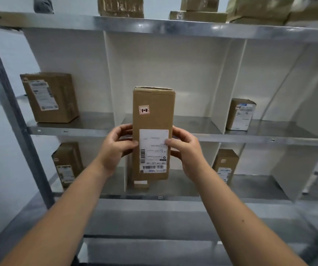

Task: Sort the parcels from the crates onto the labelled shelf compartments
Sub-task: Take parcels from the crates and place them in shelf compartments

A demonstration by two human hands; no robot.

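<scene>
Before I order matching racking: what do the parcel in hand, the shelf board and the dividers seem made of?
The tall parcel: matte brown cardboard, likely corrugated; folded top flaps, paper labels. The shelf board: sheet metal, probably galvanised steel; grey sheen, blurred reflections. The divider: smooth off-white panel, plastic or painted board; cannot tell which.

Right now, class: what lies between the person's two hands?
The head view shows the tall parcel marked 1-2, upright between the left hand and the right hand, which grip its sides.
</scene>
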